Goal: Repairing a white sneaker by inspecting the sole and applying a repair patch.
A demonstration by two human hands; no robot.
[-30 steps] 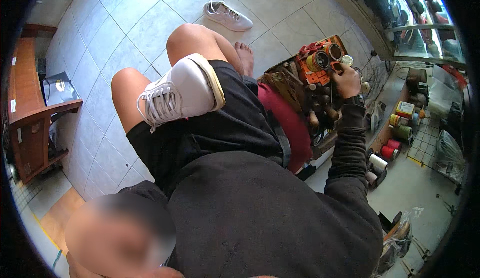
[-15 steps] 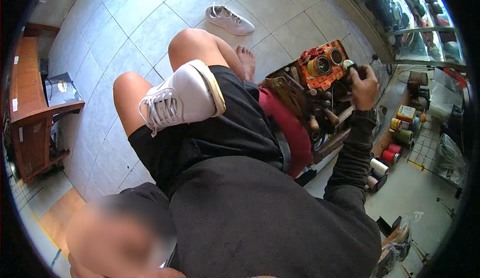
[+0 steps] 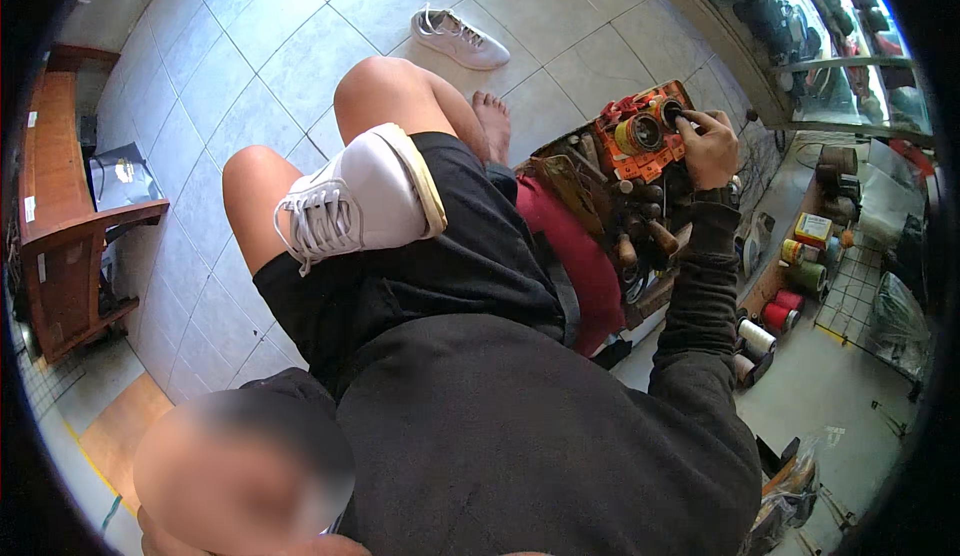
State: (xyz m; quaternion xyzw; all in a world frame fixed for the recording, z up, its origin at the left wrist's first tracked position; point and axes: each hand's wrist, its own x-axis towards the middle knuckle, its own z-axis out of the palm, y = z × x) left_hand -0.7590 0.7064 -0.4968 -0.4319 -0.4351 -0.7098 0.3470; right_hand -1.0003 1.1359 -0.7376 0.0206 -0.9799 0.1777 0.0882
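My right hand (image 3: 712, 151) reaches over the tool box at the right, fingers pinched together at the rim of an open round tin (image 3: 669, 109). Between the fingertips is a small dark piece, mostly hidden now; its round white face showed earlier. A second open tin with a yellow label (image 3: 640, 134) stands beside the first, on orange packaging (image 3: 640, 166). Across my lap lies a white lace-up shoe (image 3: 375, 191), its yellowish sole edge turned right, with no hand on it. At the lower left, a blurred patch and skin at the frame edge leave my left hand unreadable.
Wooden-handled tools (image 3: 628, 249) fill the box. Another white shoe (image 3: 460, 41) is on the tiled floor (image 3: 260, 46). Several thread spools (image 3: 808, 276) line the right side near a wire rack (image 3: 850, 291). A brown wooden cabinet (image 3: 60, 216) stands left, a glass case (image 3: 830, 76) upper right.
My right hand has moved left and slightly away from me, bringing the small piece from beside the tins onto the farther one. The shoe on my lap has barely shifted.
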